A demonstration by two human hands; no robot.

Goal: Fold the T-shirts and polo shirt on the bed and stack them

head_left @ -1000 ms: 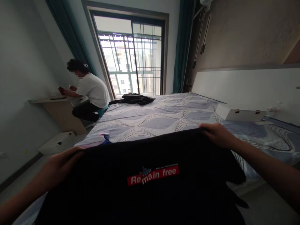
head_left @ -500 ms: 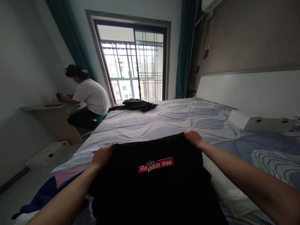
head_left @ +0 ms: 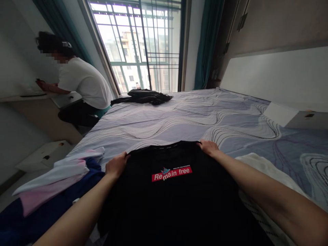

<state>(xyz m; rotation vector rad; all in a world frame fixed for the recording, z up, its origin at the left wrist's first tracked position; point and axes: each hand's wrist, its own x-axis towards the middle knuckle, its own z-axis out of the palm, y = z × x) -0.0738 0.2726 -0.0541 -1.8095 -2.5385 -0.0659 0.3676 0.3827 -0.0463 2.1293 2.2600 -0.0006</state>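
Observation:
A black T-shirt with a red "Remain free" label lies front-up on the bed, its collar pointing away from me. My left hand is closed on the shirt's left shoulder. My right hand grips the right shoulder beside the collar. Both forearms stretch along the shirt's sides.
White, pink and dark blue clothes are heaped at the bed's near left. A white garment lies to the right of the shirt. Dark clothing sits at the far edge. A person in a white shirt crouches at a shelf by the window. Boxes rest near the headboard.
The shirt has come down from in front of me and now lies flat on the bed. My hands moved inward and forward with its shoulders. The view dropped closer to the mattress.

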